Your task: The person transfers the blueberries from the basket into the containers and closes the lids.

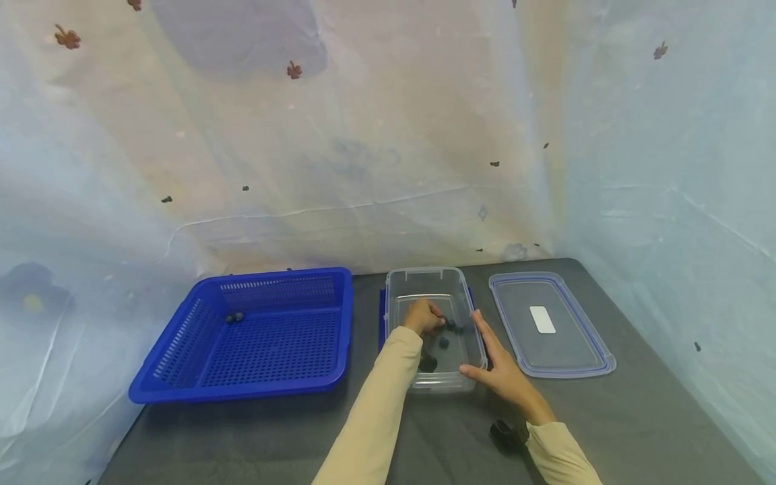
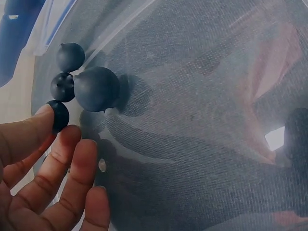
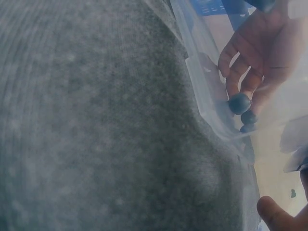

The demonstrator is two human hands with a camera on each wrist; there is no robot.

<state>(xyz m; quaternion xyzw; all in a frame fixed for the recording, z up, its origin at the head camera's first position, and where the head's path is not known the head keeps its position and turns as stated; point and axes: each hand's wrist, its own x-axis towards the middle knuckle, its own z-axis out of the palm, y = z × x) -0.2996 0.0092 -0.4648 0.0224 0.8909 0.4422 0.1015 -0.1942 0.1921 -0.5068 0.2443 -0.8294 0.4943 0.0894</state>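
Note:
In the head view my left hand (image 1: 424,316) reaches down into a clear plastic container (image 1: 397,286). Its thumb and fingertips pinch a small dark ball (image 2: 60,116), as the left wrist view shows. Touching or close beside that one are other dark balls of differing size, among them a larger ball (image 2: 96,89) with a small nub and a smaller ball (image 2: 70,57). My right hand (image 1: 503,370) rests against the container's right side, fingers extended along the wall and thumb at the near right corner.
Left of the container stands a blue slotted basket (image 1: 242,394) with a few dark balls (image 1: 234,317) in its far left part. A clear lid (image 1: 564,347) with a blue seal and white label lies at the right on the grey tabletop (image 1: 273,438). Patterned sheeting (image 1: 376,135) surrounds the table.

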